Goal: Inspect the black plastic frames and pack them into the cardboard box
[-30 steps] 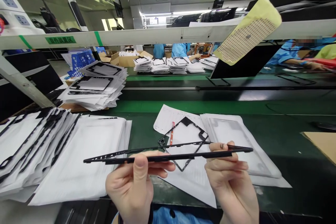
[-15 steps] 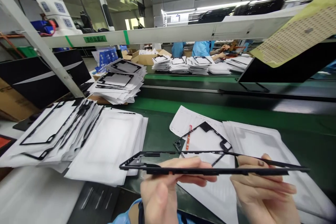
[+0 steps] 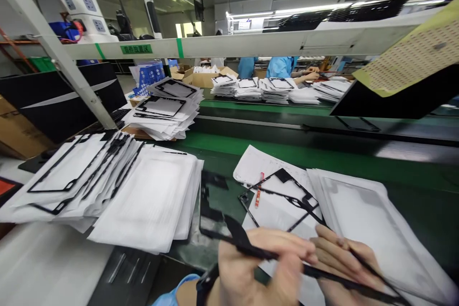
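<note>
Both my hands grip a thin black rectangular frame low in the middle of the view. My left hand pinches its near long edge with thumb and fingers. My right hand is closed round the frame further right, partly blurred. The frame tilts up toward me, its far short end over the green mat. Beyond it a second black frame lies on a white sheet next to a small red marker.
White sheets and fanned sheets with black frames lie left. Another white stack lies right. A further pile sits behind. A green conveyor crosses the bench. Workers in blue stand beyond more stacks. A slanted post stands left.
The frame, held flat and edge-on a second ago, has tipped so its open face shows. Both hands dropped lower in view, and the view swung left.
</note>
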The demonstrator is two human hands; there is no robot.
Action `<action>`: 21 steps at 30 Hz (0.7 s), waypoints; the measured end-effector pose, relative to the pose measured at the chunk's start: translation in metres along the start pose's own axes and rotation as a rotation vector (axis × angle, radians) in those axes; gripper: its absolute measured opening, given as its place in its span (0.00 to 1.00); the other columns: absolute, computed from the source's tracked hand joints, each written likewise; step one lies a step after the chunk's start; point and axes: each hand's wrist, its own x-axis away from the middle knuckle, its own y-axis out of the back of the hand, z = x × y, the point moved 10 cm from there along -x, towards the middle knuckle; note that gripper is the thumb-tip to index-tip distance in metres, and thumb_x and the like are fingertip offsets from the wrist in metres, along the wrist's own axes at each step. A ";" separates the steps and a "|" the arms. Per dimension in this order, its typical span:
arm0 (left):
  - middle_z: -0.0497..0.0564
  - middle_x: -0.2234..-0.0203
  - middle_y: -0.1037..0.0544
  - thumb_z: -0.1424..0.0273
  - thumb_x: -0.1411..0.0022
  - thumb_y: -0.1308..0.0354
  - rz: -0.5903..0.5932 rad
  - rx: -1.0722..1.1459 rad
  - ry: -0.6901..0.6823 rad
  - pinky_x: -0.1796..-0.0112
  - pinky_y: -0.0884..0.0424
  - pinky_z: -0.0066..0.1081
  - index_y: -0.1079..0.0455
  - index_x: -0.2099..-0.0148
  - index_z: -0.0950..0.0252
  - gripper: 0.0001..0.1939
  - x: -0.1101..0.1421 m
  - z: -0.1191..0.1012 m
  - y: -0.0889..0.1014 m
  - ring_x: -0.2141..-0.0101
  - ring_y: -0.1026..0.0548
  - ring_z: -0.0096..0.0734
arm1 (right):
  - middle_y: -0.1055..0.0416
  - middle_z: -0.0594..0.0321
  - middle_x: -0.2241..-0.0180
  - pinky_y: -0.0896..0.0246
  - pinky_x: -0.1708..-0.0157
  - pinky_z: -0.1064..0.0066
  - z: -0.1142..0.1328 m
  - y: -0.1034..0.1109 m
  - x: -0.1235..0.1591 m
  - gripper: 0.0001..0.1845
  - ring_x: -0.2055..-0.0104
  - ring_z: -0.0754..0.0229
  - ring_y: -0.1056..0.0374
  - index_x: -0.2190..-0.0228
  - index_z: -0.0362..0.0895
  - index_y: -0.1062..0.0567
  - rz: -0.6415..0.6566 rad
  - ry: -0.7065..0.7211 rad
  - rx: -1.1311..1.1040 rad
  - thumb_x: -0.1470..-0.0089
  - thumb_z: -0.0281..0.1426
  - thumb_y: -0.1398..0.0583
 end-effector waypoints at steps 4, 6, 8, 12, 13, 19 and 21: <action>0.46 0.83 0.25 0.60 0.31 0.46 0.095 0.230 0.273 0.71 0.26 0.27 0.33 0.69 0.62 0.15 -0.027 0.037 0.013 0.76 0.22 0.30 | 0.28 0.67 0.80 0.40 0.81 0.82 0.013 0.012 0.001 0.24 0.82 0.70 0.36 0.65 0.44 0.25 -0.120 0.139 0.530 0.66 0.31 0.24; 0.39 0.90 0.38 0.57 0.33 0.45 0.077 0.291 0.369 0.82 0.37 0.21 0.40 0.71 0.62 0.18 -0.043 0.055 0.027 0.88 0.34 0.22 | 0.24 0.63 0.75 0.38 0.76 0.79 0.015 0.008 0.006 0.28 0.77 0.67 0.32 0.62 0.45 0.24 -0.155 0.173 0.672 0.65 0.38 0.23; 0.34 0.91 0.48 0.55 0.35 0.43 0.070 0.267 0.434 0.85 0.48 0.19 0.43 0.72 0.61 0.20 -0.056 0.070 0.039 0.91 0.49 0.16 | 0.21 0.58 0.72 0.34 0.73 0.75 0.006 0.000 0.011 0.23 0.76 0.64 0.28 0.66 0.43 0.24 -0.109 0.122 0.790 0.58 0.45 0.26; 0.37 0.89 0.40 0.52 0.37 0.42 0.054 0.158 0.447 0.83 0.44 0.19 0.36 0.68 0.63 0.19 -0.067 0.089 0.054 0.88 0.43 0.17 | 0.19 0.52 0.64 0.29 0.60 0.66 -0.010 -0.004 0.017 0.18 0.66 0.57 0.22 0.65 0.43 0.25 -0.031 0.056 0.971 0.43 0.46 0.35; 0.41 0.86 0.32 0.52 0.37 0.41 0.041 0.130 0.440 0.80 0.39 0.19 0.32 0.63 0.64 0.19 -0.065 0.092 0.058 0.85 0.35 0.19 | 0.19 0.51 0.63 0.29 0.58 0.65 -0.009 -0.002 0.016 0.18 0.64 0.57 0.22 0.65 0.43 0.25 -0.033 0.075 0.994 0.41 0.46 0.37; 0.57 0.61 0.17 0.54 0.42 0.35 0.071 -0.115 0.505 0.61 0.24 0.29 0.26 0.49 0.68 0.26 -0.020 0.120 0.082 0.65 0.19 0.33 | 0.19 0.52 0.62 0.27 0.55 0.62 0.012 0.010 0.010 0.18 0.62 0.54 0.21 0.66 0.44 0.28 -0.158 0.225 1.099 0.41 0.47 0.38; 0.56 0.67 0.16 0.54 0.43 0.35 0.071 -0.166 0.542 0.62 0.23 0.31 0.23 0.53 0.69 0.24 -0.004 0.127 0.091 0.68 0.19 0.34 | 0.19 0.50 0.61 0.27 0.53 0.59 0.017 0.011 0.008 0.20 0.60 0.52 0.21 0.66 0.44 0.28 -0.184 0.249 1.129 0.42 0.49 0.38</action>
